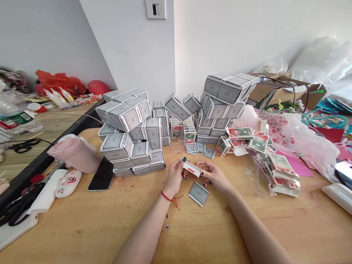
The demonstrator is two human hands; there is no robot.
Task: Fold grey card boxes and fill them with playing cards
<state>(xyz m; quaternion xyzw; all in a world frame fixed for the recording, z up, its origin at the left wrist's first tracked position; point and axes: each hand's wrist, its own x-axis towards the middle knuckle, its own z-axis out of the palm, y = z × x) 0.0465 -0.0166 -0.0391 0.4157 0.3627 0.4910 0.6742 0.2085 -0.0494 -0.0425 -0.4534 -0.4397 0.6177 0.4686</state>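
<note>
My left hand (174, 178) and my right hand (216, 177) pinch a small playing card box (192, 169) from both sides, over the middle of the table. A white side of the box with a red mark faces up. Just below it, a deck of grey-patterned playing cards (199, 194) lies flat on the wood. A few more grey-patterned cards (200, 147) lie beyond my hands. To the right are several loose red-and-green card boxes (259, 141), some with flaps up. A red string bracelet (166, 196) circles my left wrist.
Tall stacks of grey-patterned blocks stand at left (118, 147) and right (231, 88). Left of them are a phone (101, 175), a pink cup (76, 154) and a white power strip (47, 191). A plastic bag (307, 136) and a cardboard box (287, 90) crowd the right.
</note>
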